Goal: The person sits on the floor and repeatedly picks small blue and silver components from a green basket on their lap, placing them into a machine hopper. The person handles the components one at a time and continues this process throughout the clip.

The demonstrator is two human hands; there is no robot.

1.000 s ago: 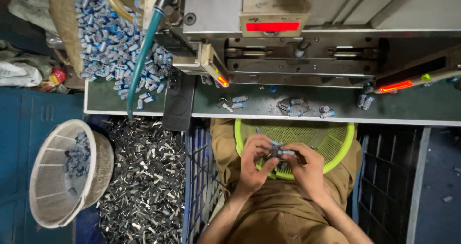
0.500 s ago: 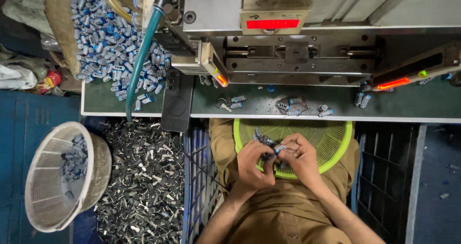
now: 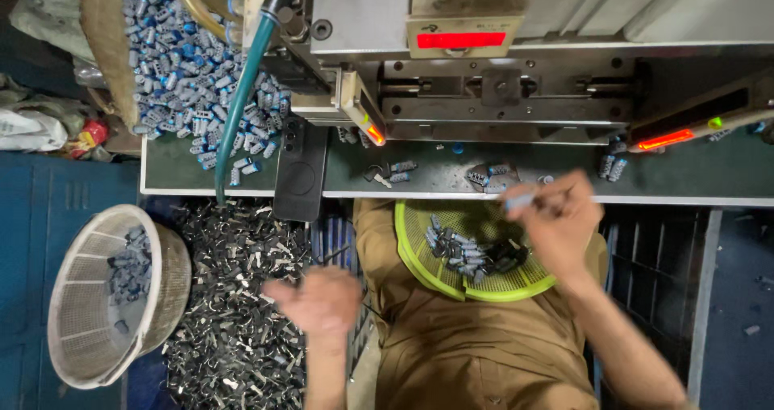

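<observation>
Over the green basket (image 3: 419,253), right hand (image 3: 558,220) pinches a small part (image 3: 520,201); left hand (image 3: 322,299) loosely curled.

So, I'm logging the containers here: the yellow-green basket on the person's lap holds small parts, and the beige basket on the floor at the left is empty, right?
Not quite. In the head view the beige basket is not empty: it holds a small clump of grey parts. The yellow-green basket on the lap does hold small parts.

Both hands (image 3: 322,301) motion-blurred
</observation>
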